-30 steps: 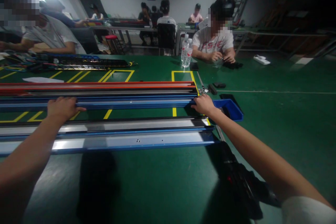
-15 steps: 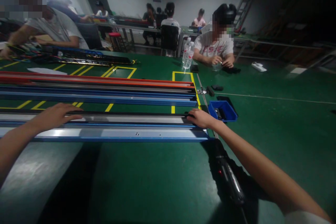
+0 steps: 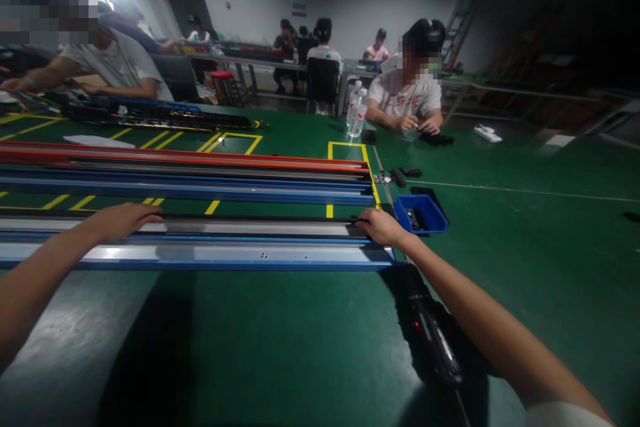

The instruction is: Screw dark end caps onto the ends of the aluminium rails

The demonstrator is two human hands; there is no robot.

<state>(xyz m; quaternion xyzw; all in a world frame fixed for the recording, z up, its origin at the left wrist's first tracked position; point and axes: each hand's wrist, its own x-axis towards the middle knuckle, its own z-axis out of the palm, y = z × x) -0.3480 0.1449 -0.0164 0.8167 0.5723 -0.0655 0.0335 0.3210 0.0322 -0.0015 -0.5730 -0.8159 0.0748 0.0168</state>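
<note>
A long black-edged metal rail (image 3: 260, 226) lies across the green table, with a silver channel along it. My left hand (image 3: 120, 221) grips its far edge on the left, fingers curled over and closed. Near the rail's right end, my right hand (image 3: 383, 225) closes on it, fingertips bent over the black edge. Alongside, on the near side, runs a blue-edged metal rail (image 3: 215, 253) with small holes in its silver face. A black electric screwdriver (image 3: 434, 340) with a red light lies under my right forearm.
Beyond lie red (image 3: 225, 157) and blue rails (image 3: 225, 191). A blue bin (image 3: 423, 215) of small dark parts sits right of my right hand. Water bottles (image 3: 356, 113) stand near a seated person (image 3: 407, 93); another person (image 3: 117, 60) works at the far left.
My left hand has shifted slightly right, and its fingers have come down over the rail's edge. My right hand keeps its place on the rail. The view has moved slightly.
</note>
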